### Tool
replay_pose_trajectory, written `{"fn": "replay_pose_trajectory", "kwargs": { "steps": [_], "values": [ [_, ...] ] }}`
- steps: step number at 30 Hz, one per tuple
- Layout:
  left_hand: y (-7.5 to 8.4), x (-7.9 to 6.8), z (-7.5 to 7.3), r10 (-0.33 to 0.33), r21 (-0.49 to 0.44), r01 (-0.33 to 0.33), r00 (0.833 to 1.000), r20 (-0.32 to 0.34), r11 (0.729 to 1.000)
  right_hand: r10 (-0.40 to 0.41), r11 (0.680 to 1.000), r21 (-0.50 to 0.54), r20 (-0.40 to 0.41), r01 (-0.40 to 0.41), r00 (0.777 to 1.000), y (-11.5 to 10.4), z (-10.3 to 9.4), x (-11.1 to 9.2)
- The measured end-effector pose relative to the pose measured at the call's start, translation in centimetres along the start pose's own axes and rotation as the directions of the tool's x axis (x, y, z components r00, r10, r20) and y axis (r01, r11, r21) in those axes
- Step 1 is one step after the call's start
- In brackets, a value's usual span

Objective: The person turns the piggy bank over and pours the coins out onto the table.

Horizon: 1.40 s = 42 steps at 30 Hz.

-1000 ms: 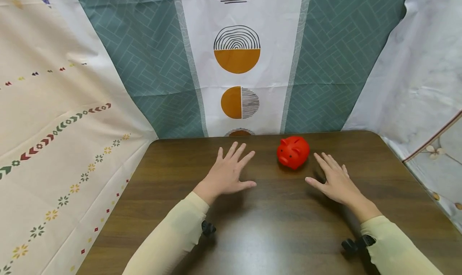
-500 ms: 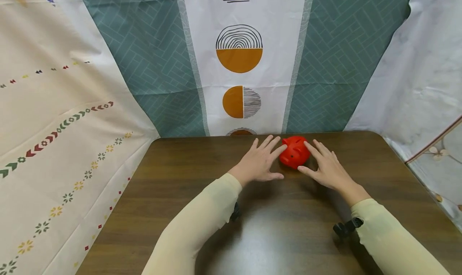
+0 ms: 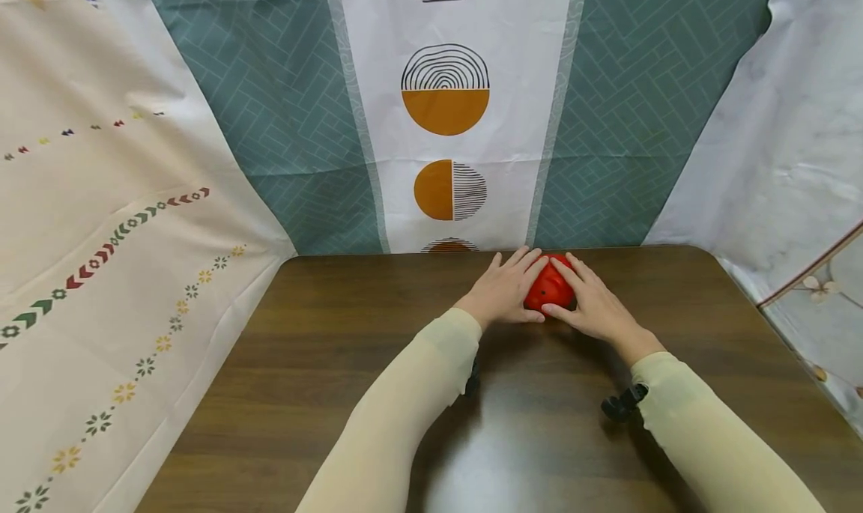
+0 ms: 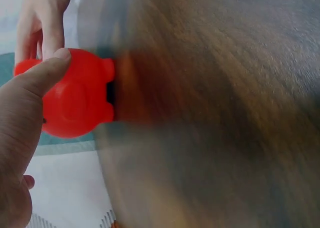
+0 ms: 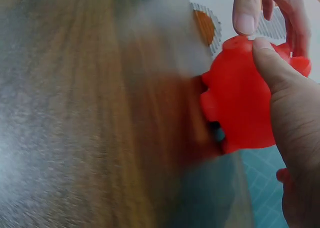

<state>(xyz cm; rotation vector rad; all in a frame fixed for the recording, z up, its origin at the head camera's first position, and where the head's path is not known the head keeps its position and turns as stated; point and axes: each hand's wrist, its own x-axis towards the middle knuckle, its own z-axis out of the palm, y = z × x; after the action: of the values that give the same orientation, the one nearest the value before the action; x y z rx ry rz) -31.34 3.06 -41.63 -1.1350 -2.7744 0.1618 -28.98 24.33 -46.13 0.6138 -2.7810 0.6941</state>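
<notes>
1. A red pig (image 3: 550, 287) stands upright on a brown table (image 3: 323, 348), near the far edge, at about one o'clock from the tabletop's middle.
2. The left hand (image 3: 502, 292) flanks the pig at nine o'clock, its fingers extended, spread and released (whether the tips touch the red side, one cannot tell).
3. The right hand (image 3: 596, 307) lies at about four o'clock of the pig, its fingers likewise long and loose, released; contact there is also hard to confirm.
4. Both thumbs reach across the pig's six o'clock side, tips close together.
5. Pale sleeves (image 3: 404, 401) cover the forearms, with a black camera (image 3: 622, 405) at the right wrist.
6. At twelve o'clock, behind the table, hangs a teal-and-white cloth (image 3: 303, 146).
</notes>
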Motion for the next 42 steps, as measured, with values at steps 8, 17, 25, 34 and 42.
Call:
{"fn": "replay_pose_trajectory", "kwargs": {
  "steps": [8,17,25,34,42],
  "values": [
    [-0.6,0.8,2.1,-0.046,-0.089,0.041,0.997,-0.059,0.995,0.008,1.000,0.018,-0.121,-0.006,0.993,0.4,1.9,0.3],
    [-0.8,1.0,3.6,-0.071,-0.195,0.036,0.981,-0.179,0.980,0.023,0.998,0.056,-0.244,-0.009,0.969,0.7,3.7,0.6],
    [-0.8,0.6,3.9,-0.091,-0.287,0.030,0.975,-0.202,0.957,0.083,0.991,0.118,-0.245,-0.056,0.966,-0.3,4.2,0.5],
    [-1.2,-0.3,4.3,-0.096,-0.359,0.004,0.966,-0.239,0.933,0.099,0.986,0.154,-0.248,-0.062,0.964,-0.9,4.9,0.2],
    [-0.9,-1.2,4.6,-0.127,-0.431,0.010,0.962,-0.243,0.902,0.102,0.978,0.200,-0.233,-0.055,0.967,-1.6,5.1,-0.2]
  ]
}}
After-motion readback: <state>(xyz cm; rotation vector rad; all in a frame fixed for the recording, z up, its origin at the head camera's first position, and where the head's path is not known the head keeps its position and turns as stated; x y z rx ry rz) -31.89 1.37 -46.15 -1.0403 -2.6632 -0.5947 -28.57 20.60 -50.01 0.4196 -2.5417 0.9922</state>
